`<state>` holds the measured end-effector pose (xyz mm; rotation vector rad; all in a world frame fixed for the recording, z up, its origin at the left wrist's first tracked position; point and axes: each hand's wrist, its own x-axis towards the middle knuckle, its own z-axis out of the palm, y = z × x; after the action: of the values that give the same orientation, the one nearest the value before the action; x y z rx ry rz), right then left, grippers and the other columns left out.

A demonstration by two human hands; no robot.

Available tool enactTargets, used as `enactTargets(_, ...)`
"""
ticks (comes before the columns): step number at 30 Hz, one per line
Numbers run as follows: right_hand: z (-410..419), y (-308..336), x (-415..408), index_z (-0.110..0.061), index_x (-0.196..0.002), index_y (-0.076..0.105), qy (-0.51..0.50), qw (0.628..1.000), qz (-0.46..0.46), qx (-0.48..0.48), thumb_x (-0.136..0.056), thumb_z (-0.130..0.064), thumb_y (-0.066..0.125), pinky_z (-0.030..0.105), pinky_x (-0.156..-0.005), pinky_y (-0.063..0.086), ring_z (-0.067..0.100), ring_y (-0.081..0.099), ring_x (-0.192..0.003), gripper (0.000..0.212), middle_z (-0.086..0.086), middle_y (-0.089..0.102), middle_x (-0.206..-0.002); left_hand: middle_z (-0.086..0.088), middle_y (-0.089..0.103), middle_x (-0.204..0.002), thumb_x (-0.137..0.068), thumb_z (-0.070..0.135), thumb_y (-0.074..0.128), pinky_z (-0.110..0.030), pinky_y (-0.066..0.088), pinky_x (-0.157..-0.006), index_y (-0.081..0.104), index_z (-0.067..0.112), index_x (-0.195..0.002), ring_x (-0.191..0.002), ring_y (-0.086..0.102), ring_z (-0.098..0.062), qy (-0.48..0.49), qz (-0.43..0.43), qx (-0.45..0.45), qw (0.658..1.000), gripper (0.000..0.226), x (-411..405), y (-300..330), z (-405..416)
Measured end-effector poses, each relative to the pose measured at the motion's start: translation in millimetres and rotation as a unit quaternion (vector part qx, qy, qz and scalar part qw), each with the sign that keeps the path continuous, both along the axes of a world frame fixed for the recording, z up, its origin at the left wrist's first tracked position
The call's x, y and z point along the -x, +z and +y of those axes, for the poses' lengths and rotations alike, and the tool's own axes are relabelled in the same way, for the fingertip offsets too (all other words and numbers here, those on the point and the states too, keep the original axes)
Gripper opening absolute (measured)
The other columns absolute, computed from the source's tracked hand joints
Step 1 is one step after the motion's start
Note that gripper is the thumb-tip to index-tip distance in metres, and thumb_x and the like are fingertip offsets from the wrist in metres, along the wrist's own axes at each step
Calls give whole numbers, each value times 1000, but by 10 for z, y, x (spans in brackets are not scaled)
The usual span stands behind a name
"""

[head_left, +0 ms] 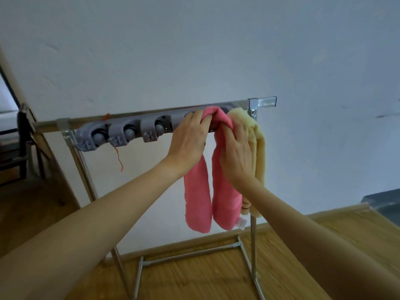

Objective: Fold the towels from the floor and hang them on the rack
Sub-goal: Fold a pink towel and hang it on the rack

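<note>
**Pink towel being seated on the rack bar**

Nearest the camera, two bare forearms reach up and forward from the lower corners. The left hand [187, 138] curls its fingers over the top of the pink towel [218, 191] where the cloth crosses the bar, gripping the fold against the grey clip strip [121, 133]. The right hand [237, 154] lies just to the right, its fingers curled into the pink cloth near the bar and its back turned to the camera; the heel of the hand rests against the yellow towel [258, 152] beside it.

The pink towel is draped over the top bar of the rack [252, 105] near its right end, folded into a narrow strip whose two tails hang straight down, long axis vertical, side by side below the hands. Both hands sit at the top of it, on the bar; the left looks slightly nearer the fold's peak. Any settling move would likely run along the bar or down the tails. The yellow towel hangs touching the pink one on its right, next to the upright post.

Beyond, the rack's feet stand on a wooden floor [303, 245] against a pale wall [194, 50].

The fingertips of both hands are buried in cloth, so the exact grip cannot be read. The floor area where further towels might lie is out of view, and dark furniture at the left edge is cut off
</note>
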<state>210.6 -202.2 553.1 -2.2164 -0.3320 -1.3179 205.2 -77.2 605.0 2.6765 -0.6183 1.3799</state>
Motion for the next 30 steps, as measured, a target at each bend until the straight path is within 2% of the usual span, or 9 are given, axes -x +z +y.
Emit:
enactTargets(5,-128,-218,-102,-7,-137,44,118,992,15,51,-90,-8,41,34,-89,44,27,55,-100,47,13,61,-111,-15,56,-114,-77,-13,56,-41,54,-73,44,4,-136,-93,56,-31,-15,18,-6,1000,62,35,-407,58)
enactTargets(9,-167,-325,-112,-2,-139,39,168,984,44,51,-79,6,48,17,-63,34,16,49,-70,62,12,62,-86,-19,54,-108,-84,-6,57,-39,53,-72,35,6,-144,-88,55,-31,-36,36,14,999,64,47,-643,35)
enactTargets(13,-184,-452,-143,-11,-138,39,163,983,63,46,-79,-7,43,41,-67,50,22,53,-90,59,8,61,-98,-10,49,-101,-90,3,52,-32,49,-70,20,27,-149,-83,50,-20,-91,59,67,992,72,127,-763,47)
enactTargets(16,-233,-612,-88,-24,-147,28,175,982,47,55,-89,-15,40,36,-90,49,19,51,-115,59,4,56,-127,-8,54,-106,-93,8,54,-21,47,-79,10,25,-151,-88,54,-14,-164,74,175,968,75,206,-886,27)
enactTargets(18,-256,-731,-35,-32,-145,23,166,985,34,6,-90,-13,49,26,-91,46,15,51,-118,64,0,53,-134,-4,55,-108,-92,8,57,-20,49,-82,7,16,-151,-89,56,-11,-181,86,241,950,79,233,-998,7)
enactTargets(21,-236,-868,6,-29,-138,20,148,983,56,-91,-86,-23,57,24,-69,46,11,59,-92,65,-5,60,-114,0,52,-102,-86,4,63,-12,48,-77,12,8,-149,-82,55,-5,-169,89,293,937,82,245,-1213,-28)
enactTargets(23,-223,-961,-13,-20,-130,35,110,985,96,-90,-85,-29,60,24,-64,42,11,57,-86,52,-9,54,-113,0,53,-101,-83,8,68,-9,47,-74,21,6,-146,-82,55,-3,-154,109,329,925,79,241,-1399,-50)
enactTargets(27,-224,-1156,-89,-13,-80,42,45,988,133,-57,-83,-24,58,24,-51,31,24,53,-72,19,7,48,-113,-5,56,-109,-76,21,74,-25,51,-73,46,8,-123,-88,57,-13,-79,185,366,909,57,185,-1850,-28)
enactTargets(30,-223,-1244,-79,-13,-77,40,73,988,105,-82,-83,-19,54,20,-51,30,21,48,-69,17,8,49,-103,-4,63,-93,-76,20,70,-33,50,-65,58,8,-103,-77,59,-18,-41,243,360,900,32,97,-2069,30)
